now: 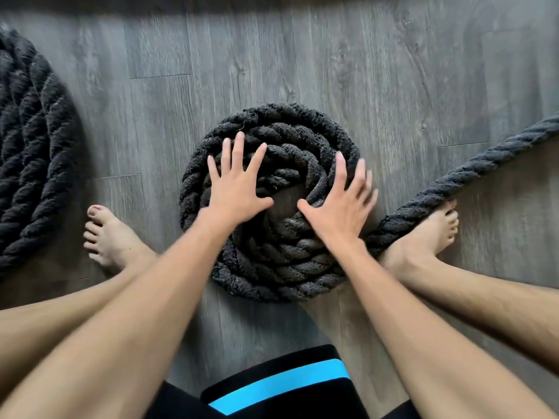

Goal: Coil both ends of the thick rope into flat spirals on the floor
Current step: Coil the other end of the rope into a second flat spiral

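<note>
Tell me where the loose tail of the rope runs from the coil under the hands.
In the head view, the loose tail leaves the coil at its lower right, passes the right foot, and runs up-right across the floor off frame.

small coil (272,204) centre floor (332,71); larger coil (27,164) far left.

The whole view is filled by a floor (393,86) laid in grey, wood-look planks. A pale streaked grain with a few darker knots and swirls is seen across the boards, which run from near to far. Thin dark seams are seen where plank ends meet, staggered from row to row. Soft, even light is cast over most of the surface, and a faint sheen is picked up on the right. A band of dark shadow (272,4) is laid along the far edge. No wall, window or furniture can be made out.
</note>
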